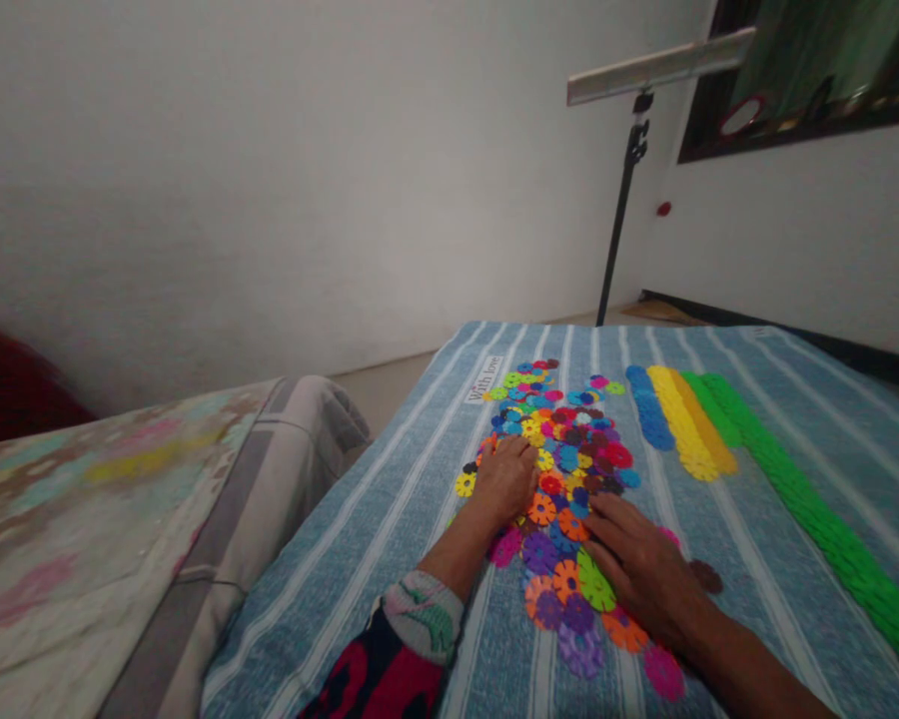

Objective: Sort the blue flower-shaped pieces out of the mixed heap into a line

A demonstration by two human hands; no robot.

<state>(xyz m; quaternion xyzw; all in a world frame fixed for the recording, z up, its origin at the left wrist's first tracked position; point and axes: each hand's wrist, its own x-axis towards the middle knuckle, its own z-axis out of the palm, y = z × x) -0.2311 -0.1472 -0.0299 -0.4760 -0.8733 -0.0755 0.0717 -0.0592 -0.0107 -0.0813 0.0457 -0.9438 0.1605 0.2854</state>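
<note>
Flower-shaped plastic discs in many colours form a loose, elongated pile [565,439] on the blue striped cloth [390,559]. My left hand [505,477] rests on the pile's left side, palm down, with its fingers loosely bent over the discs and nothing visibly gripped. From the lower right, my right hand [636,549] reaches in with fingers stretched out, their tips touching the discs near the middle. Around its fingertips lie an orange disc [571,524] and a lime green disc [595,579]. Purple discs [580,647] lie closer to me. What is under both palms is hidden.
Right of the pile run overlapping disc rows: blue [650,407], yellow [683,424] and a long green row [809,499]. A printed label [484,379] marks the cloth. Another covered surface [120,539] stands at left. A black stand [620,220] rises behind.
</note>
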